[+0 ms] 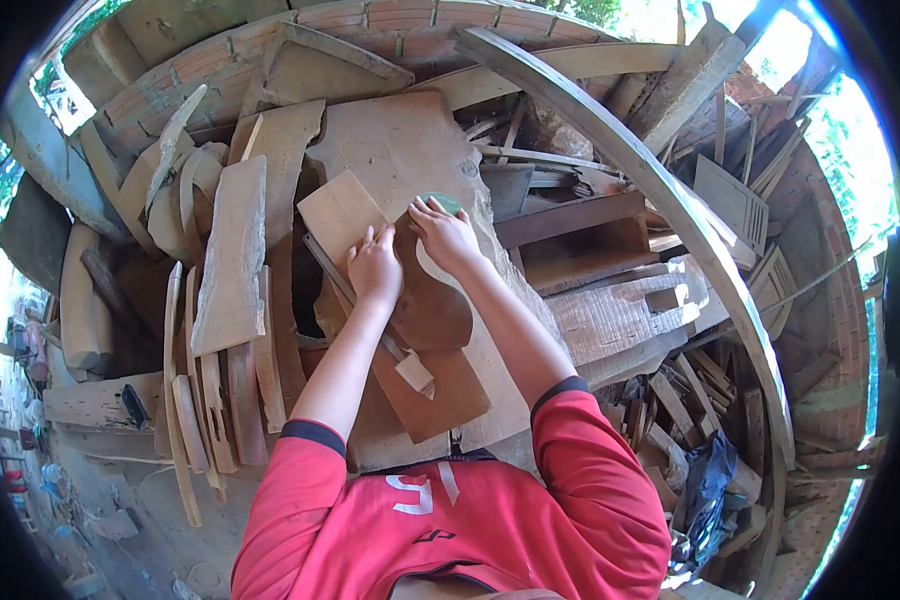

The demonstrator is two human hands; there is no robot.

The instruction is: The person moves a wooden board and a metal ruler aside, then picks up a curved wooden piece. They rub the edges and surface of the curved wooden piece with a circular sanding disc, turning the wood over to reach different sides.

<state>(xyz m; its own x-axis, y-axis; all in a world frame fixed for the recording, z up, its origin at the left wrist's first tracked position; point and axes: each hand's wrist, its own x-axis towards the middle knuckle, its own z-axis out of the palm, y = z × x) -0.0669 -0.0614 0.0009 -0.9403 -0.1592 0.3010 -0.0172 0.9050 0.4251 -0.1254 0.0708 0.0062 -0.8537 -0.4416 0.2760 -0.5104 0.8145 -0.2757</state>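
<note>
My left hand (375, 268) lies palm down where a light rectangular board (342, 208) meets a dark brown curved-edge wooden piece (438, 300), its fingers stretched out. Just to the right, my right hand (444, 236) rests on the upper end of that curved piece, fingers extended. A small green flat thing (448, 202) shows partly beneath its fingertips; what it is I cannot make out. Below my hands lie a long thin tool with a pale wooden block (415, 374) at its end and a brown board (450, 400). All this sits on a broad slab (395, 130).
Several narrow boards lean on the left, beside a rough-edged plank (232, 255). A long curved beam (670, 190) arches across the right side. Scrap wood and a dark plastic bag (708, 485) lie lower right. A brick wall (210, 75) stands behind.
</note>
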